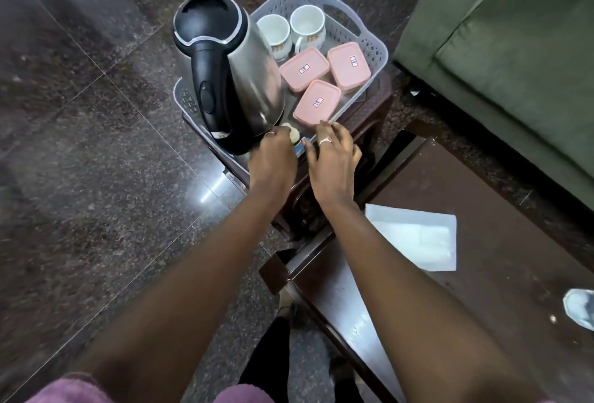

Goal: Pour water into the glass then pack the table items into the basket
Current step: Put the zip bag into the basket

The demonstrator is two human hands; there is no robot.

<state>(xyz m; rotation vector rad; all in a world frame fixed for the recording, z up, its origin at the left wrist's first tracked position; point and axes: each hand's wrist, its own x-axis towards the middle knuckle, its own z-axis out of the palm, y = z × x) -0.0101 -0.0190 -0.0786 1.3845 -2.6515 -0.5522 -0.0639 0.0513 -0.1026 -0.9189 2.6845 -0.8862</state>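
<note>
**At the basket's near edge: both hands down at the rim**

At the near rim of the grey perforated basket [369, 48], both hands are seen side by side. The left hand [273, 158] is curled, fingers bunched at a small pale object [291, 132] just beside the kettle base; whether it is pinched or only touched cannot be told. The right hand [334, 158] is loosely spread, palm down, fingertips on or just over the rim near a small blue item [300, 147], nothing visibly gripped.

The basket lies straight ahead of the hands, its long axis running away and to the right. Already inside: a steel electric kettle [244, 81] at the near left, handle facing the person; two white mugs [291, 32] at the far end; three pink lidded containers [316, 102] on the right. The left hand is nearer the kettle, the right nearer the closest container.

The basket is carried on a small dark wooden stool [369, 119], overhanging it. A dark wooden table [482, 274] is set to the near right, with a white folded napkin [414, 235] still on it, well apart from the basket. No glass is clearly made out; a pale object at the right frame edge cannot be identified. Packing is judged nearly done.

Polished dark granite floor [80, 145]; green sofa [514, 48] at upper right.
</note>
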